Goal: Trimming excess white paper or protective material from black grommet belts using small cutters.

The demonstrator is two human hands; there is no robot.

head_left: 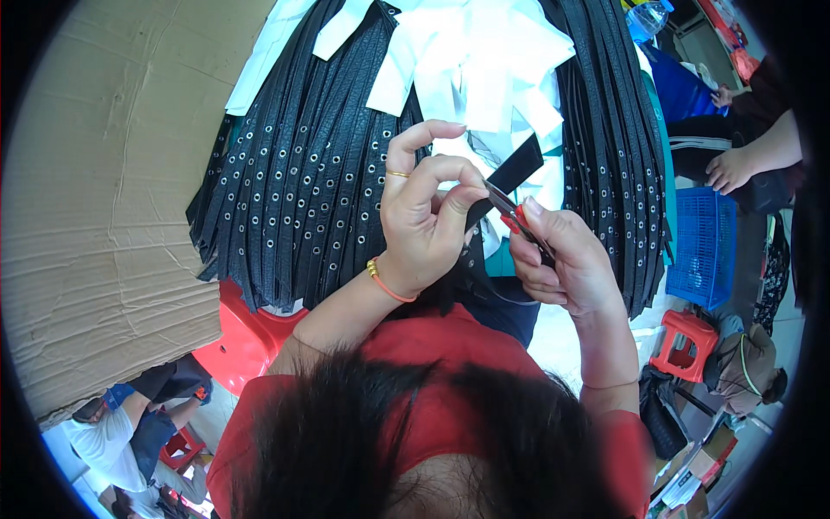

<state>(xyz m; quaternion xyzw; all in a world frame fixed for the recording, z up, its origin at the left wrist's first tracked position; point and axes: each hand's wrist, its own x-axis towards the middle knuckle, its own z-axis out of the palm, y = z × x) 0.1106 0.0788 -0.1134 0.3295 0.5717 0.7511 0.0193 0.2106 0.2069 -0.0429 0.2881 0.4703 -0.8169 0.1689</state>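
While your left hand (424, 221) pinched the black strap (514, 169) near its end, your right hand (566, 264) was closed on small red-handled snips (517, 216) at chest height. Strap looked light, floppy but tough; gripping close to the cut seemed best, w/ studded straps (303, 190) piled behind.

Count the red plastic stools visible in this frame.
2. One red plastic stool stands at lower right beside the blue plastic crate; another sits at lower left among seated people. Others may be hidden.
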